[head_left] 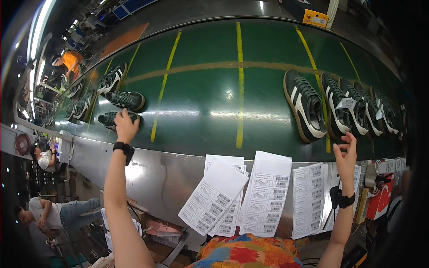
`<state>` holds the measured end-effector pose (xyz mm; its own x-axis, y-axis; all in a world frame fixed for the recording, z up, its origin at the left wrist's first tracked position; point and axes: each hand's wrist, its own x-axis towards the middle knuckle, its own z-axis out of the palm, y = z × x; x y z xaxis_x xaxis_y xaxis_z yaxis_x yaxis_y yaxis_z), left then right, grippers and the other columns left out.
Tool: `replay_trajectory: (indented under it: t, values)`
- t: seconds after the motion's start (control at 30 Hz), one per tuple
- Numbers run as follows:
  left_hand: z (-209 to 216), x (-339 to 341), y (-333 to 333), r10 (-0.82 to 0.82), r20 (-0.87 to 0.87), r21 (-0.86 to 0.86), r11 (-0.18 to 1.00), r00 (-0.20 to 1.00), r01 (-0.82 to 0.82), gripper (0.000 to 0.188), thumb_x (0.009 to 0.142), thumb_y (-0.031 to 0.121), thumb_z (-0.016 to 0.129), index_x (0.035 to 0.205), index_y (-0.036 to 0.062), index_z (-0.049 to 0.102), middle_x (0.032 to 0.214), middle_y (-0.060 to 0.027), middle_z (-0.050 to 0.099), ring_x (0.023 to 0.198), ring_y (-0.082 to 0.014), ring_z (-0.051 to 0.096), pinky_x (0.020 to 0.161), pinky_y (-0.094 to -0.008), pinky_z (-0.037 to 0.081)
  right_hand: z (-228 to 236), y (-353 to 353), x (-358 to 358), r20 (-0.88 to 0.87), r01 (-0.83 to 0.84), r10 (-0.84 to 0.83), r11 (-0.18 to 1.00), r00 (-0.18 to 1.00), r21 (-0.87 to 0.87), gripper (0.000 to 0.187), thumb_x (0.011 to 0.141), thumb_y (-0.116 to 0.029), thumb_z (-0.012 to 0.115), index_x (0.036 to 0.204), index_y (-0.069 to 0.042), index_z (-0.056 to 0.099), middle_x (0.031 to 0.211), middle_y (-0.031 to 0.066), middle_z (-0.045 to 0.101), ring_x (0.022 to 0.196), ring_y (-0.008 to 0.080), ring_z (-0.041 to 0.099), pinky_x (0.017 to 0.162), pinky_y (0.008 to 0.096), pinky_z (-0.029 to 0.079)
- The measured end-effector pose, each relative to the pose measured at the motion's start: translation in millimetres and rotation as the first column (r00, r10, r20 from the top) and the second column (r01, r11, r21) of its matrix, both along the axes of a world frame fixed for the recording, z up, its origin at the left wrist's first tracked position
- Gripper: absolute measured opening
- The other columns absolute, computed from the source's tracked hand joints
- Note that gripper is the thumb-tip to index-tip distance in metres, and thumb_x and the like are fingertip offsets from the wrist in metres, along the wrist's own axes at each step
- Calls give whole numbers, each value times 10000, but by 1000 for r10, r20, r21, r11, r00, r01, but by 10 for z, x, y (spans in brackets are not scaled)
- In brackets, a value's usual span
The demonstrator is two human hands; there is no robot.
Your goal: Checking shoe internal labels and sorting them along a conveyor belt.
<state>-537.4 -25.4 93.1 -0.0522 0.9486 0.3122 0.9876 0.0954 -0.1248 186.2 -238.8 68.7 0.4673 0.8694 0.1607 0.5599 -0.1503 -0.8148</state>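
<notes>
1. At nine o'clock from mid-view, on the green conveyor belt (201, 98), I have the dark lace-up shoe (105, 119), lying lengthwise across my view, partly covered by a hand.
2. Over it is the left hand (127, 127), fingers loosely spread and the thumb apart from them. From here I can't tell whether they press on the shoe or close around it.
3. Just beside it, toward twelve, I see a second dark shoe (125, 100) with a brown sole; further shoes stand beyond toward ten.
4. Between two and three o'clock I have a row of matching shoes (304, 105): dark laced uppers, white side stripes, white heel patches, brown soles. White tags (346, 103) show on two.
5. The right hand (346, 158) sits at the row's near edge, fingers curled, with a moderate gap to the thumb. I see nothing held; contact with the nearest heel is unclear.
6. From four to six o'clock, printed label sheets (268, 196) lie along the metal ledge (152, 172).
</notes>
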Motion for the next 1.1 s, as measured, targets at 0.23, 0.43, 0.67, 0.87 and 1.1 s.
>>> replay_trajectory:
  t: [0.23,0.43,0.67,0.87,1.1]
  values:
    - [132,-964,914,550,67,93,827,833,-554,894,848,563,622,1506,85,251,1315,-328,486,1205,-534,469,1025,-617,364,305,254,-15,120,3,9,995,993,-98,457,892,-76,648,1325,-44,503,1235,88,570,993,139,554,720,251,448]
    - [90,-1283,1381,579,398,-73,793,711,-605,1102,794,807,487,1560,84,165,1394,-261,524,1205,-361,594,1086,-490,334,269,681,-381,419,-222,367,908,830,-356,587,673,-128,777,1200,15,564,1278,207,488,1164,409,527,984,426,435]
    - [177,-1901,1330,414,600,-282,910,685,-303,837,752,568,731,1302,-32,535,989,-118,659,788,-176,628,734,-278,472,178,892,-397,397,-64,297,861,869,-504,391,552,-211,848,772,72,691,1248,300,588,906,436,648,802,410,525]
    - [227,-1047,1156,128,742,-26,986,658,-163,371,796,344,741,948,16,657,888,-45,673,805,-148,603,737,-293,456,207,684,-25,495,74,142,917,857,-391,371,537,-219,855,727,56,692,1088,349,633,926,422,679,766,419,542]
    - [429,249,1056,-32,965,75,984,260,-160,309,808,233,752,984,-7,672,932,-84,694,818,-159,634,747,-302,490,188,526,-49,612,166,104,915,784,-369,419,668,-365,838,801,13,716,960,211,679,799,393,675,713,450,547]
